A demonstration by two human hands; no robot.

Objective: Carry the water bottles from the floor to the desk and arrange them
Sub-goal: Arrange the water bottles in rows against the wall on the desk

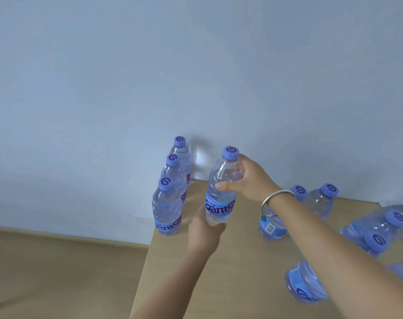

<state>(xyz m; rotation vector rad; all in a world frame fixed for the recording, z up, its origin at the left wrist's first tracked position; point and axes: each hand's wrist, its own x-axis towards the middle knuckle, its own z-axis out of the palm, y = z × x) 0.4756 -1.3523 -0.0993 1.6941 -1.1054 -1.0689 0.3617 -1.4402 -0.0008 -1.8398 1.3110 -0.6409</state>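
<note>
A clear water bottle (220, 203) with a blue cap and blue label is upright over the wooden desk (230, 272). My right hand (248, 178) grips its shoulder just below the cap. My left hand (204, 233) holds its base from below. Three matching bottles (167, 208) stand in a row along the desk's left edge, running back to the wall. Several more bottles (320, 201) stand or lean on the right side of the desk, partly hidden by my right forearm.
The desk stands against a pale blue-grey wall (195, 77). To its left lies wooden floor (58, 268) with a wall socket (143, 220) low on the wall. One bottle (305, 286) stands near the desk's front right.
</note>
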